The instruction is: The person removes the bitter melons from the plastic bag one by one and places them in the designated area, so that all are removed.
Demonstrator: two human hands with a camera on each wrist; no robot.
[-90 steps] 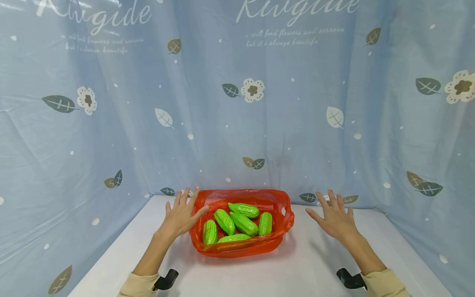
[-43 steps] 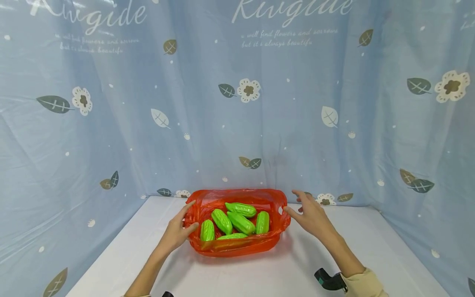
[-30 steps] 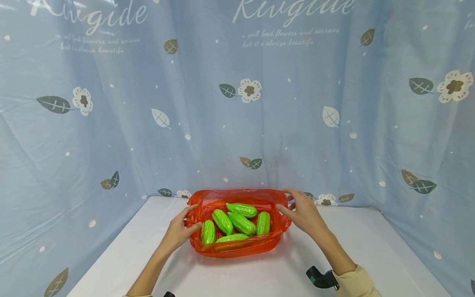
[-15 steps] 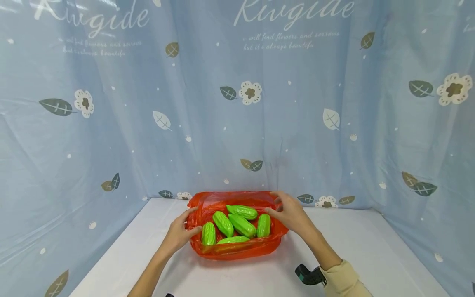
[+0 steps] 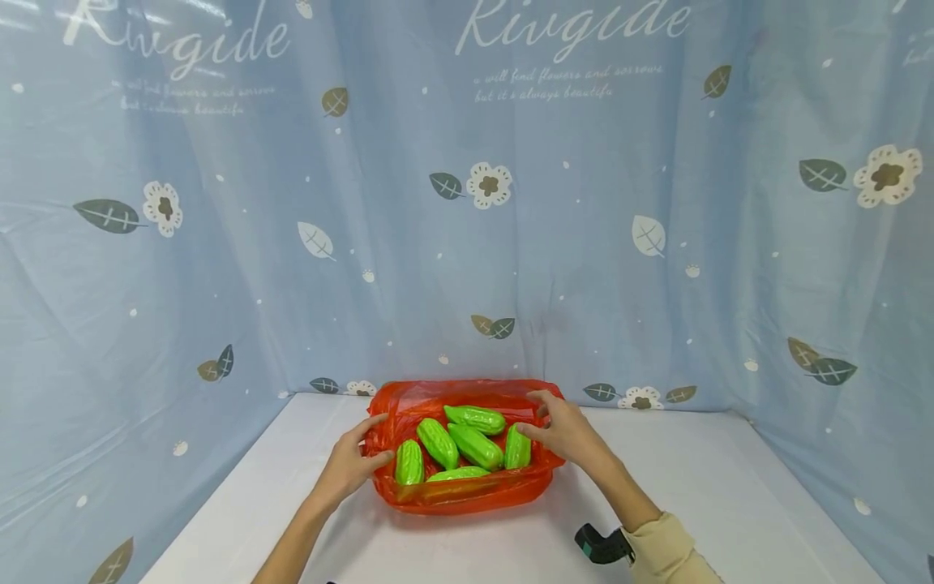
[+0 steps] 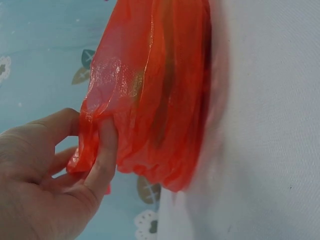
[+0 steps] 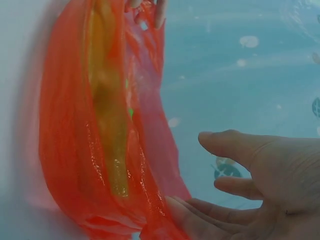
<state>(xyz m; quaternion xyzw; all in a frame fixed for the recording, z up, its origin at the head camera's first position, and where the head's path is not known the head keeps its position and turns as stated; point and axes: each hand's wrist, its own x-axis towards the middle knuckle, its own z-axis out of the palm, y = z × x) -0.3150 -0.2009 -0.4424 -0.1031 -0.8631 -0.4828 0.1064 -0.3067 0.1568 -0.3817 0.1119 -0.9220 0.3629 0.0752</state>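
Observation:
An opened red plastic bag (image 5: 467,502) sits on the white table, its mouth facing up. Inside lie several bright green, ridged gourds (image 5: 476,447) that look like bitter melons. At the bag's left end my left hand (image 5: 344,467) holds the handle edge; in the left wrist view the thumb lies in front of the red film (image 6: 165,75) and the fingers behind it. My right hand (image 5: 567,431) reaches over the right end with spread fingers, near the rightmost gourd. The right wrist view shows that hand (image 7: 280,185) with its thumb free and lower fingers against the bag's edge (image 7: 160,150).
A white-covered table (image 5: 700,495) extends on both sides of the bag. Behind and around it hangs a blue curtain (image 5: 409,268) printed with leaves and flowers. A black wrist device (image 5: 601,545) is strapped at the right sleeve (image 5: 667,547).
Both hands have come in from the sides to the bag. The left has taken the left handle edge. The right has moved left over the right end. The gourds stay put.

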